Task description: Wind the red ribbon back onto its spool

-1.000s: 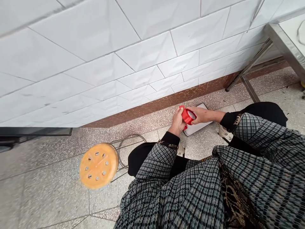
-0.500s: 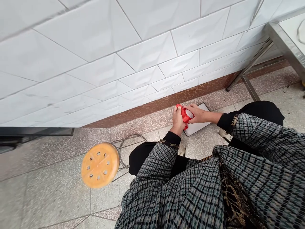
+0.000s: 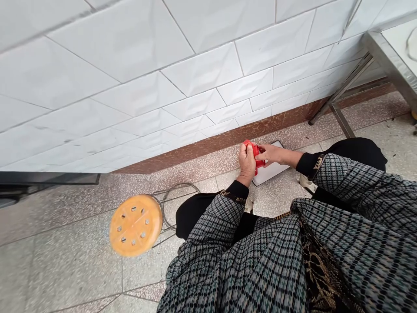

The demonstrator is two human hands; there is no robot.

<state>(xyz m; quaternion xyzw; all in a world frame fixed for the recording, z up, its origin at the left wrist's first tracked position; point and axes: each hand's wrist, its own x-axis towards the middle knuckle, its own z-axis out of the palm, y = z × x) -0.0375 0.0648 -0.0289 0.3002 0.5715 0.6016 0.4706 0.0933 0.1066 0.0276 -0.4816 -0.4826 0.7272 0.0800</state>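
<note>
since half a second ago the red tape roll point(image 3: 260, 164) has turned, its round opening now mostly hidden. it sits at three o'clock from centre, gripped by the curled fingers of the left hand point(image 3: 247, 162) and right hand point(image 3: 273, 154). the white panel point(image 3: 271, 173), at four o'clock, is partly covered.

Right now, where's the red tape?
In the head view, right of centre, the red tape is held between the left hand and the right hand.
</note>
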